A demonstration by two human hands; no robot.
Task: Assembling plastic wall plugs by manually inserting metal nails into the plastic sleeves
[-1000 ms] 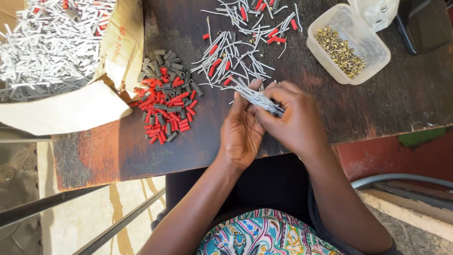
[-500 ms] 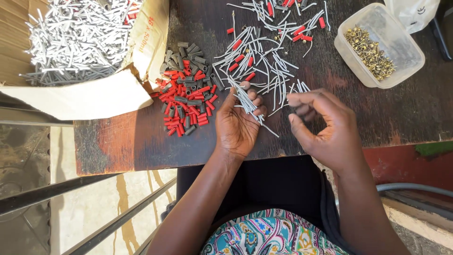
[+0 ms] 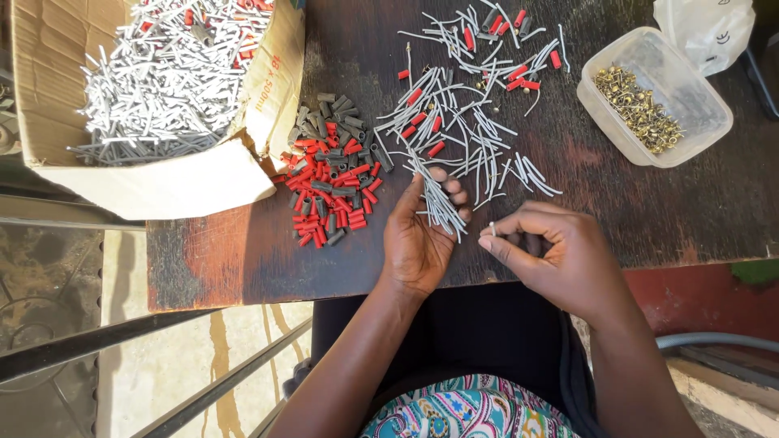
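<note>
Left hand [image 3: 418, 239] clutching a grey-wire bundle [image 3: 438, 203], right hand [image 3: 560, 259] pinching one pin [image 3: 492, 229]; box [image 3: 162, 182] part-filled, loose wires [image 3: 479, 130] left mid-tabletop.

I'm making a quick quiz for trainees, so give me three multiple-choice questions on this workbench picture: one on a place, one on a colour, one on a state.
1. Where is the clear tub of brass pins?
A. top right of the table
B. inside the cardboard box
C. on the floor

2. What colours are the short caps piled beside the box?
A. blue and white
B. red and grey
C. green

3. What is the left hand doing?
A. lying empty
B. holding a bundle of grey sticks
C. gripping the tub

Answers: 1 A, the tub sits there; 2 B, the caps show both; 3 B, the left hand grips the bundle.
</note>
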